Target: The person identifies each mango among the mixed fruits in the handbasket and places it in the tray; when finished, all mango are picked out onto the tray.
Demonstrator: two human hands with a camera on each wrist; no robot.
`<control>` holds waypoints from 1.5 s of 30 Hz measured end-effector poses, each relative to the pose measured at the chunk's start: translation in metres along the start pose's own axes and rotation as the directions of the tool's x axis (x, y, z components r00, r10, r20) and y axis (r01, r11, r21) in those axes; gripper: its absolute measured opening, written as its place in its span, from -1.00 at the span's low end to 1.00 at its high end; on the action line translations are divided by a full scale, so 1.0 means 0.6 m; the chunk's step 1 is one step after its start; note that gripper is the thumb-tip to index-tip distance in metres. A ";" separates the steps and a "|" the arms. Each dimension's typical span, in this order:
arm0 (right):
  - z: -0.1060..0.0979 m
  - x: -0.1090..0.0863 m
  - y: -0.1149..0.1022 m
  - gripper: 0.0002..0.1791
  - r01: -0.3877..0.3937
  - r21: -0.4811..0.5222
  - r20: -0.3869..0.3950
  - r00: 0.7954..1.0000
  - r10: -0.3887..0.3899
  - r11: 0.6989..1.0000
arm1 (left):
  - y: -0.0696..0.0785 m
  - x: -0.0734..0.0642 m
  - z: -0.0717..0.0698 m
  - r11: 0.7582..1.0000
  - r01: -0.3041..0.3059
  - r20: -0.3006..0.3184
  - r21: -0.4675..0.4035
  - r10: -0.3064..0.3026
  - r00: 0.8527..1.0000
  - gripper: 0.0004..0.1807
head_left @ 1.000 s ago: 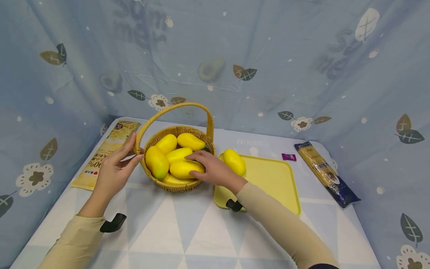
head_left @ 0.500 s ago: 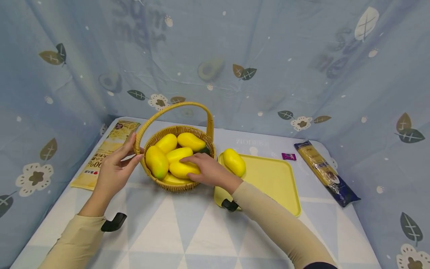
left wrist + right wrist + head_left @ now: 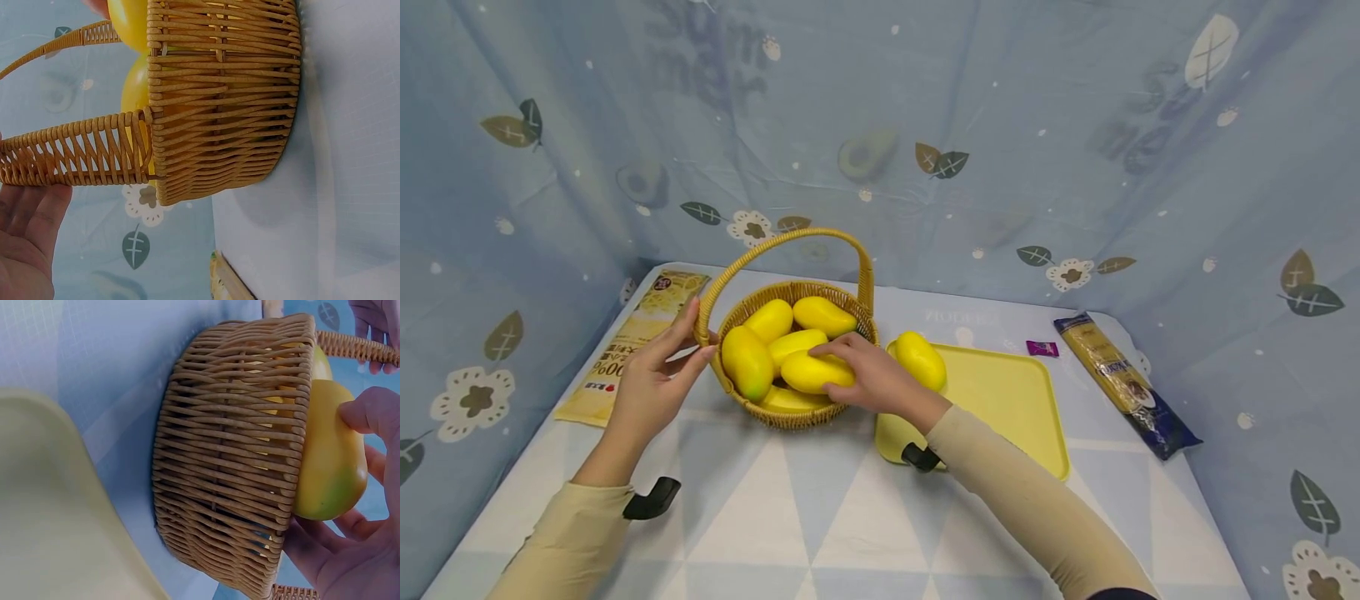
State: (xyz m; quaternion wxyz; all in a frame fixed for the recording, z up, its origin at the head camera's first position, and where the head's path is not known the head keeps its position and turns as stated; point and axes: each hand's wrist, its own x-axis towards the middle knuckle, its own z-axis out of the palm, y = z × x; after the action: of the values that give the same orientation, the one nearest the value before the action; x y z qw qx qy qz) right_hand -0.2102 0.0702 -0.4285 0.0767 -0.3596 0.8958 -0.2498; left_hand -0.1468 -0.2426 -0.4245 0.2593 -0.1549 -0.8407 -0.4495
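Observation:
A wicker basket full of yellow mangoes stands left of centre on the table. My left hand pinches the left base of its arched handle between thumb and fingers; the left wrist view shows fingertips against the woven handle. My right hand reaches over the right rim and grips a mango at the front. In the right wrist view, thumb and fingers lie around that mango, which has a green patch. Another mango lies on the yellow tray, partly behind my right hand.
A yellow pasta bag lies left of the basket. At the right are a small purple packet and a blue-and-gold pasta bag. A patterned curtain hangs behind and at both sides.
My right hand shifted slightly left, then back right with the mango; a wider gap now shows between it and the mango at its left. My left hand keeps its hold on the handle.

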 end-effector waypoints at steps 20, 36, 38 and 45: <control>-0.051 -0.083 0.044 -0.42 -0.016 0.066 -0.182 0.983 0.028 0.998 | -0.001 -0.001 0.003 1.000 0.006 0.002 0.004 -0.006 1.000 -0.12; -0.091 -0.209 0.199 -0.37 -0.400 0.108 -0.332 0.849 0.412 0.910 | 0.000 -0.001 -0.003 1.000 -0.018 -0.008 0.005 0.018 1.000 -0.13; -0.082 -0.215 0.217 -0.37 -0.433 0.103 -0.331 0.834 0.442 0.895 | 0.001 -0.001 -0.003 1.000 -0.020 -0.007 -0.002 0.020 1.000 -0.12; -0.050 -0.228 0.256 -0.40 -0.486 0.096 -0.340 0.804 0.487 0.869 | 0.001 -0.002 0.001 1.000 -0.022 -0.001 -0.015 0.022 1.000 -0.11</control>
State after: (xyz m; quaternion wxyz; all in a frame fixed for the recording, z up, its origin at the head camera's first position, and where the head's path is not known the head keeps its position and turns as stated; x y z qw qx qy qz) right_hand -0.2129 0.2697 -0.4856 -0.0234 -0.0671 0.9562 -0.2840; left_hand -0.1459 -0.2416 -0.4251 0.2633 -0.1658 -0.8353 -0.4532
